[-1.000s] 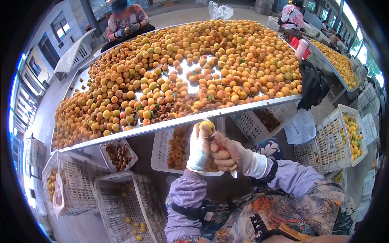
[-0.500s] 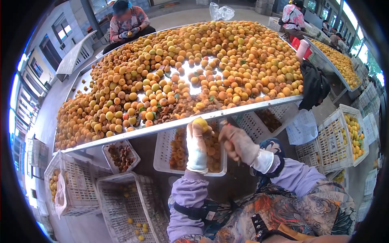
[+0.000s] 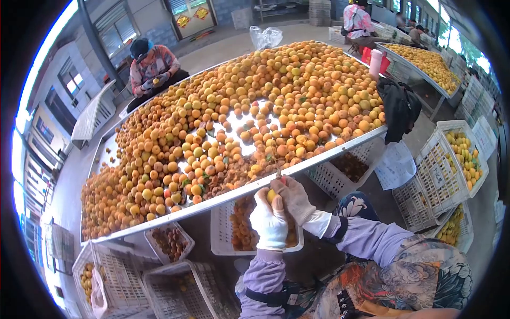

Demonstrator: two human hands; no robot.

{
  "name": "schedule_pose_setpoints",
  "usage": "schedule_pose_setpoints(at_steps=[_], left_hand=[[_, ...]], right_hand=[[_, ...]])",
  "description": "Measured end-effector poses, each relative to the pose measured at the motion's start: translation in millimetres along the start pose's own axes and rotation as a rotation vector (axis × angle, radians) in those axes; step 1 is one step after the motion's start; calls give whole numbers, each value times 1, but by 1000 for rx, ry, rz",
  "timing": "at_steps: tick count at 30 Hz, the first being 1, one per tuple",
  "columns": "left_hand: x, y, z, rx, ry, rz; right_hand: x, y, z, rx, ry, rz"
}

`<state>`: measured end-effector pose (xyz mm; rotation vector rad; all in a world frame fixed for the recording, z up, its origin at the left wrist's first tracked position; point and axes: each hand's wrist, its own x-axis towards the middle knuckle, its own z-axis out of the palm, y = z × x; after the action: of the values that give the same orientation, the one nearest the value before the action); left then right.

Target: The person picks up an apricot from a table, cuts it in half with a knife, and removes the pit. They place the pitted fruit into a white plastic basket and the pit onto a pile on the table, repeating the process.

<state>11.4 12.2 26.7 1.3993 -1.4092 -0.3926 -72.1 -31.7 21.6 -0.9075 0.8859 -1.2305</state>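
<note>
Both my hands meet just beyond the near edge of a metal-rimmed table, over a white crate of orange halved fruit. My left hand, in a white glove, is closed around a yellow apricot. Pressed against that fruit is my right hand, in a soiled glove with curled fingers. A small reddish bit shows at its fingertips, too little to name. Heaped apricots cover much of the tabletop, with brownish pieces by the near rim.
Under the table stand a crate of dark fruit and another crate. Plastic crates are at lower left, and stacked crates at right. A black bag hangs off the right corner. Across the table sits a person.
My right hand has come in from the right and now touches the apricot in my left hand. The view has shifted, so the table appears lower and tilted more.
</note>
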Motion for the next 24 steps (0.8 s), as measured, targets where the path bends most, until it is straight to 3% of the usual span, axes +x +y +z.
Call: schedule_pose_setpoints(at_steps=[6,8,16,19,21,22,24], left_hand=[[1,1,13,-26,36,-84],[-1,-5,19,-152,38,-228],[-6,-26,34,-479,39,-364],[-8,-43,42,-730,24,-483],[-4,-49,43,-1053,-41,-644],[-7,-50,45,-1052,-42,-648],[0,-12,33,-1219,-57,-765]], right_hand=[[0,-2,6,-64,87,-57],[0,1,6,-164,133,-45],[6,9,-1,-391,110,-207],[9,11,-7,-541,76,-288],[9,9,-9,-692,49,-342],[9,7,-9,-693,50,-339],[9,6,-10,-753,10,-316]])
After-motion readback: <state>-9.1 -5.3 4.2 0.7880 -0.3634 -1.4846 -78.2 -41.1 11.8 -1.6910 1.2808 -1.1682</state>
